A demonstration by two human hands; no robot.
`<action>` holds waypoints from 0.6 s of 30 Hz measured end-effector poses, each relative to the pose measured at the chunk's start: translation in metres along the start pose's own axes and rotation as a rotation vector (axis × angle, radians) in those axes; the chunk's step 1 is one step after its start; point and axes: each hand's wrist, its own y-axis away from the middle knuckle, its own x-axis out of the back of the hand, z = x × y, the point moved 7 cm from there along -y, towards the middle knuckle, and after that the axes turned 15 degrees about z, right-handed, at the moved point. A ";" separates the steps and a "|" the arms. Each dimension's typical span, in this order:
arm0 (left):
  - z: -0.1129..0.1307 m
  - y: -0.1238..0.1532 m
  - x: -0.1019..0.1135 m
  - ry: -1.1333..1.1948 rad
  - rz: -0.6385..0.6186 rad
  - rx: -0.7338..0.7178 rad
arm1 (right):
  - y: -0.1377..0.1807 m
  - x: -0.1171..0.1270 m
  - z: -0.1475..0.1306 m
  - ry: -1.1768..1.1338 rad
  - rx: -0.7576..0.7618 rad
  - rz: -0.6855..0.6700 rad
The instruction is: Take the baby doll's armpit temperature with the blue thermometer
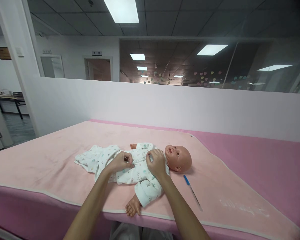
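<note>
A baby doll [178, 158] lies on its back with its head to the right, dressed in a white printed baby outfit [130, 176]. My left hand [121, 161] is at the doll's belly, its fingers closed in a pinch on the front of the outfit. Up at the chest, just below the doll's chin, my right hand [156, 161] is curled on the cloth, fingers closed; its fingertips are partly hidden. One doll hand [133, 205] sticks out of the near sleeve, and the other [133, 146] shows at the far side. The outfit's lower part spreads out flat to the left.
A pen with a blue cap [186, 180] lies right of my right forearm. The doll rests on a pale pink pad [52, 146] over a darker pink surface [252, 156]. A low white wall [165, 103] with glass above stands behind. A side table [10, 99] is at far left.
</note>
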 end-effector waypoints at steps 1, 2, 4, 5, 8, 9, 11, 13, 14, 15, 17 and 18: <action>0.000 0.000 -0.001 -0.005 -0.005 -0.009 | 0.000 0.000 0.000 0.002 0.005 0.001; 0.000 0.000 -0.001 -0.010 -0.007 -0.014 | 0.000 0.000 0.000 0.005 0.009 0.003; -0.002 0.000 0.000 -0.023 0.016 -0.013 | 0.000 0.000 0.000 0.008 0.008 0.006; -0.003 -0.001 0.002 -0.030 0.042 -0.011 | 0.000 0.001 0.000 0.008 0.005 0.010; -0.006 -0.003 0.008 -0.048 0.148 -0.023 | 0.000 0.001 0.001 -0.001 -0.010 0.020; -0.006 -0.004 0.009 -0.055 0.181 -0.032 | 0.000 0.002 0.002 -0.006 -0.015 0.022; -0.006 -0.003 0.011 -0.074 0.223 -0.042 | 0.000 0.002 0.002 -0.014 -0.023 0.024; -0.006 -0.003 0.011 -0.105 0.244 -0.046 | 0.000 0.002 0.002 -0.016 -0.028 0.028; -0.006 -0.002 0.011 -0.123 0.251 -0.051 | 0.000 0.002 0.003 -0.016 -0.029 0.032; -0.005 -0.001 0.011 -0.138 0.257 -0.060 | 0.000 0.002 0.003 -0.015 -0.029 0.036; -0.003 0.000 0.010 -0.160 0.262 -0.081 | 0.000 0.003 0.003 -0.014 -0.028 0.047; -0.002 0.000 0.010 -0.165 0.260 -0.086 | 0.000 0.003 0.003 -0.014 -0.027 0.051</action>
